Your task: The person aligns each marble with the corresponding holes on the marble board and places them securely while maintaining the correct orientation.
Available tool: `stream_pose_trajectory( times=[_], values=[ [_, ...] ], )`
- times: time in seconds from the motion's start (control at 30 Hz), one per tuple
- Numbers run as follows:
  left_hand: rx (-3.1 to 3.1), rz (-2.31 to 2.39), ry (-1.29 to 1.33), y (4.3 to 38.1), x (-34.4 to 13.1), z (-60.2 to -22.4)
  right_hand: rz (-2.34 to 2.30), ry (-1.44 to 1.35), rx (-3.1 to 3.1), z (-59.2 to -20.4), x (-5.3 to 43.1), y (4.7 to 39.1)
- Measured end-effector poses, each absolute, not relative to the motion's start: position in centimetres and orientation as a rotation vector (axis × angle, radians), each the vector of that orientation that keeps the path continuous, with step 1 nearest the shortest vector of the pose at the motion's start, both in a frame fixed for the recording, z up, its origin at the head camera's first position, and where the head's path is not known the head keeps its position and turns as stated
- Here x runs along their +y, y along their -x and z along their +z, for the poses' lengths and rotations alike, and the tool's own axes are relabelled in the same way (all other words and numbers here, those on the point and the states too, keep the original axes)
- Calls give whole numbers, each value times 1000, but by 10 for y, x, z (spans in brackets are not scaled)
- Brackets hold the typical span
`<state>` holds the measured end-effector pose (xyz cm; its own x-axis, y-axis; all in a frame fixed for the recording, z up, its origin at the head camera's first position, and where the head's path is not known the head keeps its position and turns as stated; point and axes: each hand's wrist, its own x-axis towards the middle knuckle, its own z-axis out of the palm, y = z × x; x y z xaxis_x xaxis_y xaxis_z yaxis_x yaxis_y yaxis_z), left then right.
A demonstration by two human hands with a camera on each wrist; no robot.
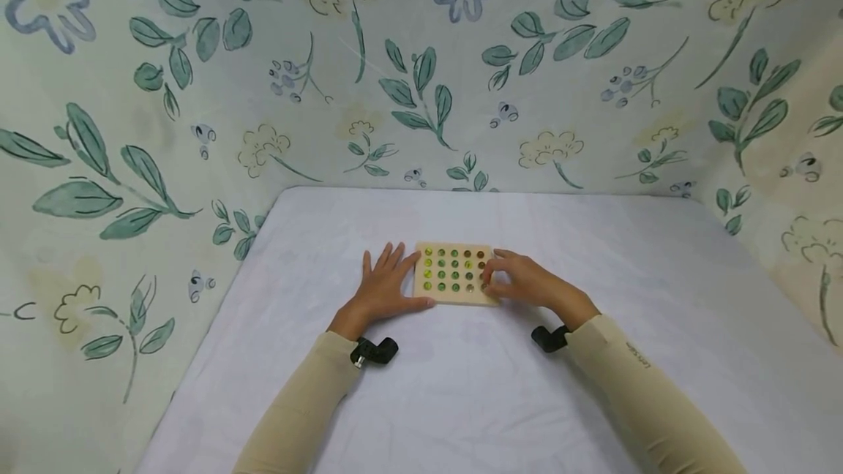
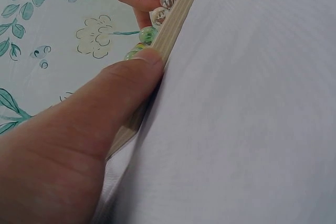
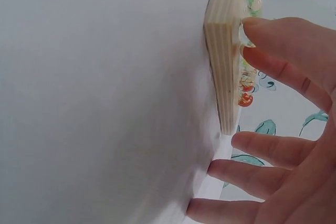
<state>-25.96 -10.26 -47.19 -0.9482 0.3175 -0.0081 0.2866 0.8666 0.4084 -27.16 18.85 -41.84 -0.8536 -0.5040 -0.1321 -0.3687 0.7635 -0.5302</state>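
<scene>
A pale wooden board [image 1: 448, 299] holds rows of glass marbles in round hollows. Yellow-green marbles [image 1: 428, 274] line its left side, green ones [image 1: 455, 274] fill the middle, and dark reddish ones [image 1: 482, 255] sit at the right. The left hand [image 1: 385, 287] spreads its straight fingers at the board's left end, with the thumb along the near edge and the index finger at the left side. At the near right corner, the right hand [image 1: 523, 280] pinches a clear marble [image 2: 167, 0] between thumb and index finger, its other fingers extended past the board's right end [image 3: 223, 77].
A white cloth [image 1: 448, 386] covers the table under the board. Floral fabric walls [image 1: 408, 115] stand behind the table and at both sides. Black wrist cameras [image 1: 375, 351] are strapped at both sleeve cuffs.
</scene>
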Motion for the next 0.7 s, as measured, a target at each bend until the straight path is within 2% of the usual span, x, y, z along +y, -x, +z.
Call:
stream_pose_trajectory(
  times=[0.7],
  values=[
    [2968, 619, -489, 257, -105, -472, -716, 654, 2706, -420, 189, 265]
  ],
)
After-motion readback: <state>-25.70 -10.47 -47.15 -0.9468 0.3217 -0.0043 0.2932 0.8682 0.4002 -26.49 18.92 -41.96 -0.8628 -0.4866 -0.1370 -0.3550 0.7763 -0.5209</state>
